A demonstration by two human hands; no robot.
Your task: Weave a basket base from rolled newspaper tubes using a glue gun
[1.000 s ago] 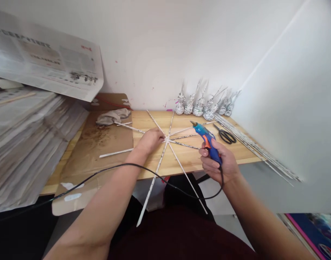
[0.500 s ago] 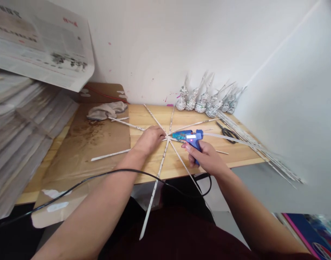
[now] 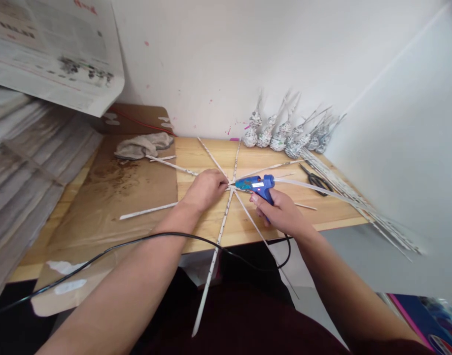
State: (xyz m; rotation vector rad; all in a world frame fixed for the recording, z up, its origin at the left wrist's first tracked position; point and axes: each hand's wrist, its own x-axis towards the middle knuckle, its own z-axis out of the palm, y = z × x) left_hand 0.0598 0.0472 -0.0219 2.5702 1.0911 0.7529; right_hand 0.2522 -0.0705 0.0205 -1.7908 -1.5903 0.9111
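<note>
We grip glue gun (image 3: pixel 261 185) in right hand (image 3: pixel 282 212), nozzle at crossing of paper sticks (image 3: pixel 222 223) on counter (image 3: pixel 273 154). Left hand (image 3: pixel 206 190) apart from right, fingertips at crossing; can't tell if pinching. Likely gluing step; next move calls for steady nozzle, sticks unshifted.

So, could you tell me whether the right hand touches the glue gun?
Touching: the head view shows the right hand gripping the glue gun by its handle.
</note>
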